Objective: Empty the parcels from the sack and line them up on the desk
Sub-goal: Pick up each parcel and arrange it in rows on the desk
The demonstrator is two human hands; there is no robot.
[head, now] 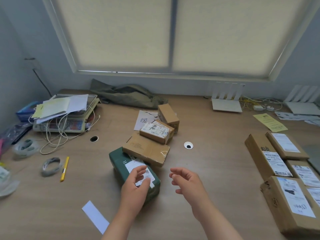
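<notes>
An olive sack (128,95) lies flat and slack at the back of the desk (216,153). A loose heap of parcels sits mid-desk: a green box (119,161) nearest me, a flat brown box (147,149) overlapping it, a small labelled box (155,133) on top and an upright brown box (168,115) behind. Several brown labelled parcels (284,170) lie side by side at the right edge. My left hand (136,186) hovers over the green box's label, fingers apart. My right hand (187,181) is open just right of it, holding nothing.
A scale (69,123) with papers and tangled cables stands at the left. Tape rolls (52,166) and a yellow cutter (64,168) lie at front left, a white paper strip (95,216) near me. Two cable holes (188,145) pierce the desk. Routers (226,101) stand at the back right.
</notes>
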